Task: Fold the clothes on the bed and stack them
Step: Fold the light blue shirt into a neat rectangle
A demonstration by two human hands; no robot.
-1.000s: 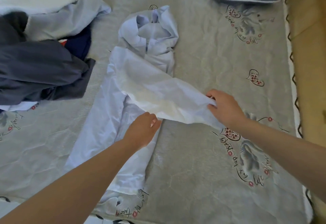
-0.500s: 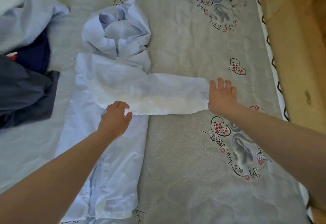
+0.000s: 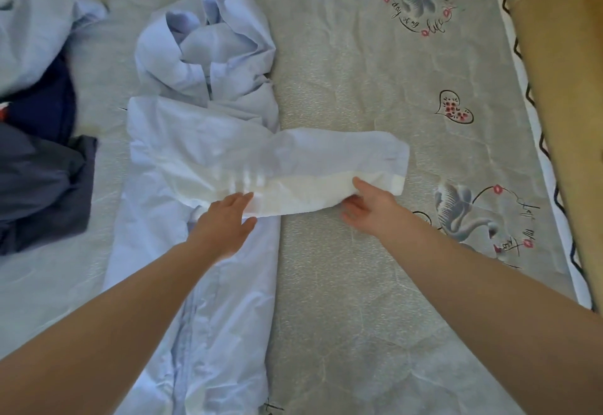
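A pale blue shirt (image 3: pixel 195 284) lies lengthwise on the bed, its body folded narrow and its collar end crumpled at the far side. One sleeve (image 3: pixel 326 160) stretches out to the right across the sheet. My left hand (image 3: pixel 225 222) lies flat with straight fingers on the shirt where the sleeve's near edge meets the body. My right hand (image 3: pixel 368 207) holds the sleeve's near edge close to the cuff, thumb on top and fingers underneath.
The grey bedsheet (image 3: pixel 359 316) has printed hearts and swans. A heap of dark and light blue clothes (image 3: pixel 39 140) lies at the left. A wooden bed frame (image 3: pixel 561 88) runs along the right edge.
The sleeve was laid flat across the bed to the right. My right hand slid from the cuff end to the near edge and took hold of it. My left hand flattened on the shirt.
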